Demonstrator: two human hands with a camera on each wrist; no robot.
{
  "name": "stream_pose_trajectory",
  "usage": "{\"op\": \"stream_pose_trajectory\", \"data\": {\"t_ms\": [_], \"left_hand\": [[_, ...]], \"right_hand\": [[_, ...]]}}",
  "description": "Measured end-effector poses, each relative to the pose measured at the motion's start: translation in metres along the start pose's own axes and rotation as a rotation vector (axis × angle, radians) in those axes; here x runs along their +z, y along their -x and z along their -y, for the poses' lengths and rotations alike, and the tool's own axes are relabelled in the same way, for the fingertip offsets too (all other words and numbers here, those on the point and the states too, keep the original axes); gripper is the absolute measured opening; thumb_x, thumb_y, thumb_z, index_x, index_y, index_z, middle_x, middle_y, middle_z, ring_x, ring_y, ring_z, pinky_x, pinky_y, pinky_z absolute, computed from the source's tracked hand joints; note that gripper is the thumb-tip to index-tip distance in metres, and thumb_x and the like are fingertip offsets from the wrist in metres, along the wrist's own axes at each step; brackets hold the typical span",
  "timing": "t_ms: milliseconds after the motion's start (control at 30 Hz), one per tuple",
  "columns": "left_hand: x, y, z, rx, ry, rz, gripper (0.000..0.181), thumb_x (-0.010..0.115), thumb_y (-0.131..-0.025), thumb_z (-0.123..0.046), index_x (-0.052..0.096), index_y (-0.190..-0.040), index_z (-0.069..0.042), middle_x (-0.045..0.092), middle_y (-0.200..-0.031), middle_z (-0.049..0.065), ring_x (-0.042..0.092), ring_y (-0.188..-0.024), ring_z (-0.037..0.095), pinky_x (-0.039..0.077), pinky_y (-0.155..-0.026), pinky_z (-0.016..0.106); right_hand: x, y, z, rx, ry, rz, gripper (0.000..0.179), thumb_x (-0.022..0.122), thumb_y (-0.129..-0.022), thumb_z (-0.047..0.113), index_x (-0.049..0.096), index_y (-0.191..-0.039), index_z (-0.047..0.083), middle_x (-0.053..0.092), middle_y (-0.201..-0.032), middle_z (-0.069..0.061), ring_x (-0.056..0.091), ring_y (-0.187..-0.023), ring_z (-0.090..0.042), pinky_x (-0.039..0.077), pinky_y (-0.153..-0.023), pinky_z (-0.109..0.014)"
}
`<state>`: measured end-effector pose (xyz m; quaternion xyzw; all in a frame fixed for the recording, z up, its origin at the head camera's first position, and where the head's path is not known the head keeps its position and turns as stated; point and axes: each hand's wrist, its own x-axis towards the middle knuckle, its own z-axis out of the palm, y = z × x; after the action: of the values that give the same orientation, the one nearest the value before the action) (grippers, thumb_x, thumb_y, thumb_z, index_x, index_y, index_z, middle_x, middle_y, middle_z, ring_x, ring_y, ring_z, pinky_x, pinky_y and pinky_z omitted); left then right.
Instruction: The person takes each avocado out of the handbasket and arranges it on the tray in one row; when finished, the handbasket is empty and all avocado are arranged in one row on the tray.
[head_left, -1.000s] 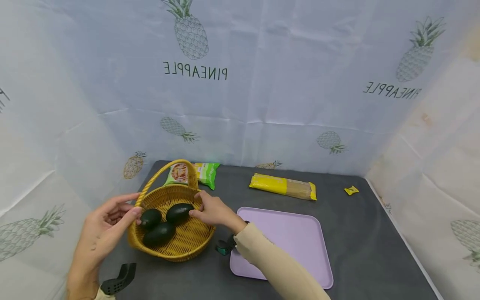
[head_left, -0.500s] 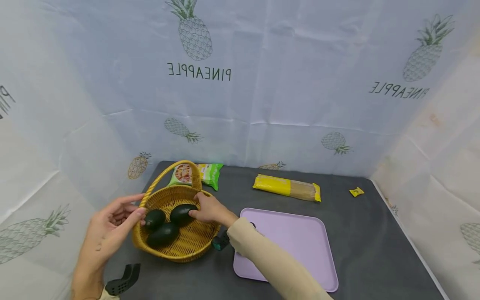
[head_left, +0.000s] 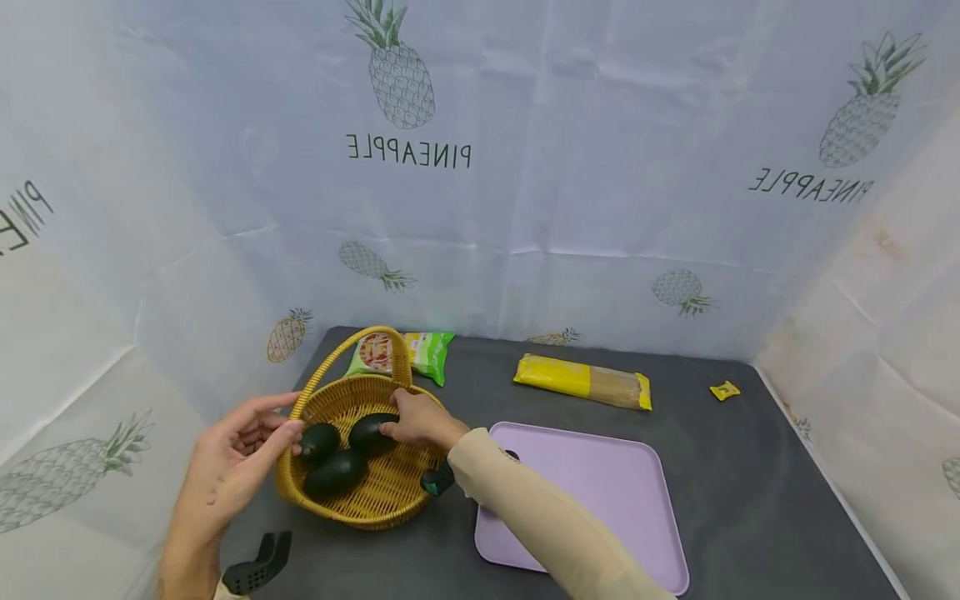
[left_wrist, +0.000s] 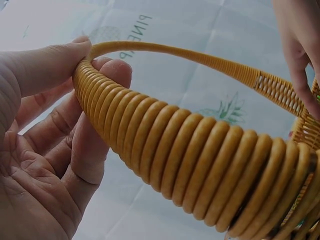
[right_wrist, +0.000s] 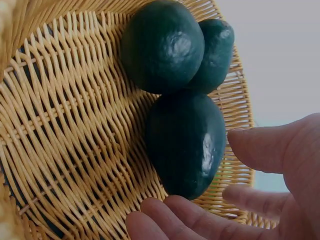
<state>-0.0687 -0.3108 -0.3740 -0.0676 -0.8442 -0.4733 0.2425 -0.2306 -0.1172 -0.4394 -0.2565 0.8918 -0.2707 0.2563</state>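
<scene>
Avocados (three) show in right wrist view; basket handle in left.

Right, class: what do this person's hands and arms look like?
The right hand is bare, with a long cream sleeve and a black wrist device bearing a green patch. The left hand is bare, with a black, perforated wrist piece and a little cream cuff.

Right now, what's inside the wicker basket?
Three dark green avocados, bunched together; the right hand has its fingers right by one. Bare woven floor shows beside them. Whatever lies directly underneath the avocados is covered.
</scene>
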Motion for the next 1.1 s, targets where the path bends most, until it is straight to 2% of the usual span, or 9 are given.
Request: {"op": "stream_pose_trajectory", "data": {"t_ms": [267,400,533,700,1100], "left_hand": [[0.002,0.000,-0.001,-0.031,0.011,-0.013,0.031,0.066,-0.096,0.002,0.066,-0.127,-0.002,0.072,-0.085,-0.007,0.069,-0.068,0.011,0.052,-0.056,0.024],[0.002,0.000,-0.001,-0.039,0.004,-0.020,0.031,0.067,-0.096,0.001,0.067,-0.126,-0.002,0.072,-0.085,-0.007,0.069,-0.067,0.012,0.052,-0.056,0.024],[0.002,0.001,0.000,-0.027,0.003,-0.021,0.030,0.067,-0.095,0.002,0.067,-0.126,-0.002,0.072,-0.085,-0.007,0.069,-0.067,0.014,0.051,-0.055,0.025],[0.002,0.002,0.000,-0.024,0.012,-0.020,0.031,0.067,-0.095,0.003,0.066,-0.125,0.000,0.072,-0.085,-0.007,0.069,-0.067,0.011,0.051,-0.055,0.025],[0.001,0.001,0.001,-0.022,0.021,-0.011,0.031,0.066,-0.095,0.004,0.066,-0.126,-0.002,0.072,-0.086,-0.007,0.070,-0.068,0.011,0.054,-0.057,0.024]], "right_hand": [[0.003,-0.006,0.003,-0.008,0.047,0.015,0.047,0.061,-0.103,0.034,0.053,-0.145,0.016,0.069,-0.106,-0.005,0.072,-0.078,-0.031,0.048,-0.055,-0.030],[0.004,-0.009,0.005,-0.020,0.056,0.009,0.045,0.062,-0.102,0.033,0.055,-0.144,0.017,0.069,-0.112,-0.005,0.071,-0.080,-0.026,0.050,-0.058,-0.030],[0.004,-0.012,0.007,-0.049,0.111,-0.009,0.042,0.062,-0.102,0.034,0.058,-0.141,0.018,0.068,-0.123,-0.004,0.069,-0.091,-0.018,0.054,-0.072,-0.030],[0.005,-0.016,0.011,-0.079,0.177,0.010,0.044,0.063,-0.101,0.036,0.057,-0.142,0.018,0.064,-0.134,-0.003,0.065,-0.115,-0.019,0.054,-0.092,-0.033],[0.009,-0.031,0.017,-0.094,0.206,0.027,0.052,0.068,-0.098,0.039,0.054,-0.144,0.019,0.063,-0.134,-0.002,0.063,-0.119,-0.018,0.054,-0.093,-0.032]]}}
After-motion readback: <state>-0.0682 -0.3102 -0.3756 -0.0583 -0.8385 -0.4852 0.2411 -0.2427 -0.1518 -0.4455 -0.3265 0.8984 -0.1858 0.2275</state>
